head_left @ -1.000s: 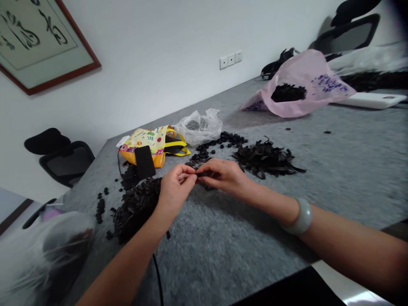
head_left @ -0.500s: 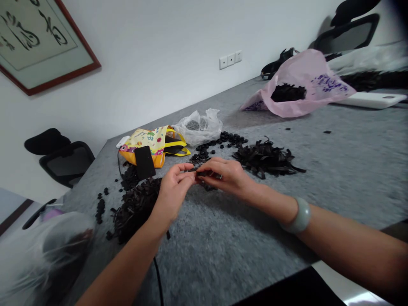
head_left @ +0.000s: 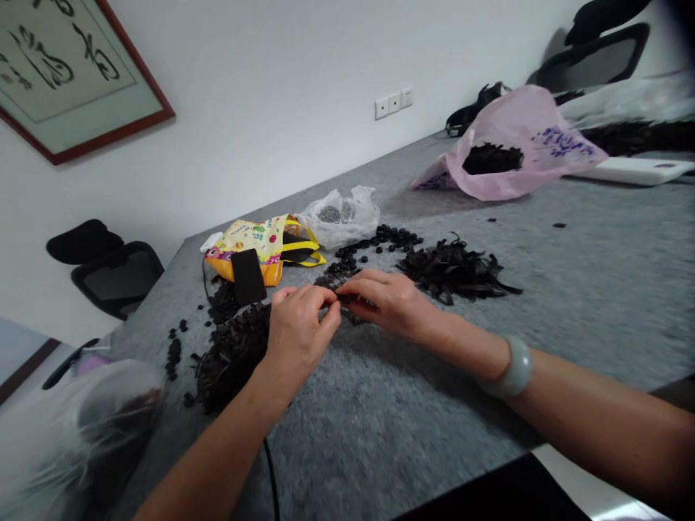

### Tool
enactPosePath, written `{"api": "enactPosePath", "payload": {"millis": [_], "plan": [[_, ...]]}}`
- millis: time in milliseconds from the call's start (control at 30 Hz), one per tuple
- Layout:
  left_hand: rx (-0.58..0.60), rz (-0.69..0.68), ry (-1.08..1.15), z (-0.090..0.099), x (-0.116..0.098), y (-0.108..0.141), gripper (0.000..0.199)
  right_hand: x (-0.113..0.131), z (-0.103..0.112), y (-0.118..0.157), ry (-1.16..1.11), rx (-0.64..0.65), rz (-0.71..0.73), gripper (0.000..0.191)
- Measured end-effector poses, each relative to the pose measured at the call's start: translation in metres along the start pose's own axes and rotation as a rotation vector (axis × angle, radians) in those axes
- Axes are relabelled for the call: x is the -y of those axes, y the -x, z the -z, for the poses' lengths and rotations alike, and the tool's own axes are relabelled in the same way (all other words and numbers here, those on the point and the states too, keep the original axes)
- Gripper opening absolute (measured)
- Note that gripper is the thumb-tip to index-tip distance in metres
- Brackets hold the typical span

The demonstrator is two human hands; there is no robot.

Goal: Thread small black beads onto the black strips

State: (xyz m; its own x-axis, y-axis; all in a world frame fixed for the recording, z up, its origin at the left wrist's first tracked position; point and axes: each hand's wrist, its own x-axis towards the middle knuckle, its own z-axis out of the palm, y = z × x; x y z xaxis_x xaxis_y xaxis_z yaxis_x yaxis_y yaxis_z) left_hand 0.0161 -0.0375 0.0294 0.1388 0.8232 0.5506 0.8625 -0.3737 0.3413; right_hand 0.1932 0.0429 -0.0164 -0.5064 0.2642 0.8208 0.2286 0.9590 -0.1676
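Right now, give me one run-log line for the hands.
left hand: pinching black strip | right hand: pinching same strip | nearby: black strip pile

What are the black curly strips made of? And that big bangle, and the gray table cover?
The black strips look like bendy rubber or plastic, matte and curling; leather is possible. The bangle looks like polished pale green stone, perhaps jade, smooth and cloudy. The gray table cover looks like felt, fuzzy and matte.

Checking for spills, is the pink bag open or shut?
Open: the pink bag gapes, showing dark strips inside.
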Motion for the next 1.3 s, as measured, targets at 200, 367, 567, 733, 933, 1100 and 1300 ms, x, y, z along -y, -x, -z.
{"api": "enactPosePath", "payload": {"millis": [200,367,567,733,933,1100,1300], "plan": [[0.017,0.130,0.124,-0.007,0.007,-0.002,0.011,0.004,0.003,-0.001,0.129,0.096,0.068,0.023],[0.001,0.194,0.194,-0.015,0.011,-0.003,0.010,0.002,-0.004,0.000,0.035,0.119,0.049,0.021],[-0.015,0.279,0.521,-0.011,0.018,-0.004,0.010,0.002,-0.008,-0.006,-0.240,-0.045,-0.188,0.009],[0.037,0.421,0.759,0.001,0.018,-0.012,0.017,-0.002,-0.008,-0.006,-0.323,-0.060,-0.272,0.009],[0.061,0.385,0.643,-0.003,0.020,-0.010,0.015,-0.001,-0.010,-0.005,-0.291,-0.018,-0.152,0.013],[0.061,0.409,0.734,-0.008,0.022,-0.008,0.013,-0.003,-0.013,-0.004,-0.253,-0.062,-0.074,0.014],[0.055,0.548,1.032,-0.001,0.011,-0.009,0.016,-0.001,-0.009,-0.004,-0.279,-0.095,-0.130,0.014]]}}
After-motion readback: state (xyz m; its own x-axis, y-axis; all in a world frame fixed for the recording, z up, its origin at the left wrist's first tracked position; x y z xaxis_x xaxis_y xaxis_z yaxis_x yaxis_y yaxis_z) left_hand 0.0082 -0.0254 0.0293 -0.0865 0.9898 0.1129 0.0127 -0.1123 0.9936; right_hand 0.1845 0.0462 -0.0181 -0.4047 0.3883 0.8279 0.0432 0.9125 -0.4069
